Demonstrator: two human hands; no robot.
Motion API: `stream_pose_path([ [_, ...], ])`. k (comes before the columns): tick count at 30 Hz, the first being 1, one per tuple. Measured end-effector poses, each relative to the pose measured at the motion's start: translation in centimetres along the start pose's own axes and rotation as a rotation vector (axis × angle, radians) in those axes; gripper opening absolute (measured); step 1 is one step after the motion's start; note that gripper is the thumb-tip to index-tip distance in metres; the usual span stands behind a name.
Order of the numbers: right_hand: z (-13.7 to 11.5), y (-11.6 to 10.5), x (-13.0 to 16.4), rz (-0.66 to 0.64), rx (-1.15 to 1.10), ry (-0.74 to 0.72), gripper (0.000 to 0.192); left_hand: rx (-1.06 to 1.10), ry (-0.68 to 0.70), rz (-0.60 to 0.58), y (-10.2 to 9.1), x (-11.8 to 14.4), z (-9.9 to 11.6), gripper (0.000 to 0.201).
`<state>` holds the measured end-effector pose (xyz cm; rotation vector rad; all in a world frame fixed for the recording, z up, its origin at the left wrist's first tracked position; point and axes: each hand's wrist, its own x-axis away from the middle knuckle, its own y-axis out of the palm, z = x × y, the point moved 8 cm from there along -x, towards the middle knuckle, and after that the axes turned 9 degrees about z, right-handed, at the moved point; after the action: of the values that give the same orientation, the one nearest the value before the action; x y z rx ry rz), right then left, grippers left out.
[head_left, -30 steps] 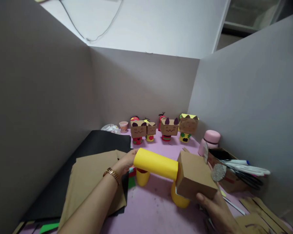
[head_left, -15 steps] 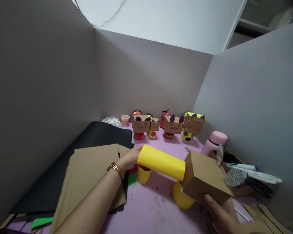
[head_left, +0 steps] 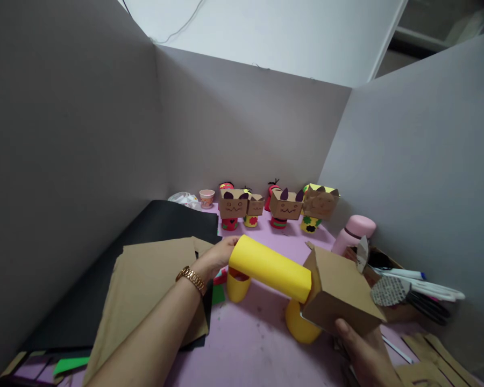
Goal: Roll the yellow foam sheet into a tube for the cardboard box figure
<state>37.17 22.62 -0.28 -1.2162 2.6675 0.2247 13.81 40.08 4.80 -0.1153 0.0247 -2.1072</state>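
A yellow paper tube lies sideways on two short yellow cup legs, like an animal's body. My left hand, with a gold watch on the wrist, holds the tube's left end. A brown cardboard box is pressed against the tube's right end. My right hand grips that box from below, thumb on its lower front edge. The second yellow leg stands under the box, partly hidden by it.
Several small cardboard-headed figures line the back wall beside a small cup. Brown card sheets lie on black paper at left. A pink bottle and a box of markers sit at right. Grey partitions enclose the pink table.
The view has tilted down and shifted slightly. The tube and the box have stayed together between my hands, with the box drifting a little right.
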Motion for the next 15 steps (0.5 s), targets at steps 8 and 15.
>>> stream_pose_path([
  [8, 0.0, -0.5, -0.2, 0.023, 0.081, -0.019, 0.073, 0.002, -0.047, 0.027, 0.1, 0.5, -0.7, 0.024],
  [15, 1.2, -1.1, -0.3, 0.020, 0.077, 0.024, 0.071, 0.024, -0.068, 0.044, 0.1, 0.6, -1.0, 0.025],
])
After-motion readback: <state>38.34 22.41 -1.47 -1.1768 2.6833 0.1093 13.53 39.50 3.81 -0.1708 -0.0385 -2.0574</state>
